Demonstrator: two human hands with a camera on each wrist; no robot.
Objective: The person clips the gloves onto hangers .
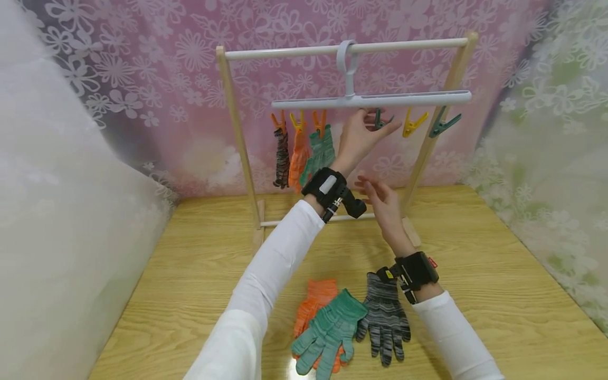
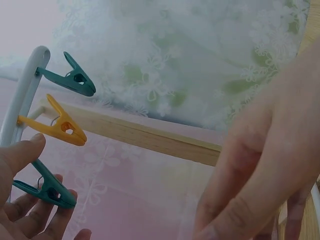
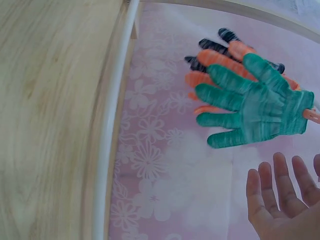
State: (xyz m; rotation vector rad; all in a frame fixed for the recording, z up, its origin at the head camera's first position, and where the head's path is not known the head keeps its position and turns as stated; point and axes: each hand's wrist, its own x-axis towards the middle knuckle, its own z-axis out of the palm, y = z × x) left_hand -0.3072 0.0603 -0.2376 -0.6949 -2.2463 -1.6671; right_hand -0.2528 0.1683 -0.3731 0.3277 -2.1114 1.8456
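Note:
My left hand reaches up under the white hanger. Its fingers lie behind a dark green clip, with the thumb spread away from them. A yellow clip and another dark green clip hang farther right. To the left of that hand, a black-grey glove, an orange glove and a green glove hang from clips. Lower down, my right hand is raised in the air with loosely extended fingers; nothing is in it in the right wrist view.
A wooden stand with a white top rod bears the hanger. On the wooden table lie a green glove, partly over an orange glove, and a black-grey glove beside them. Flowered cloth hangs behind.

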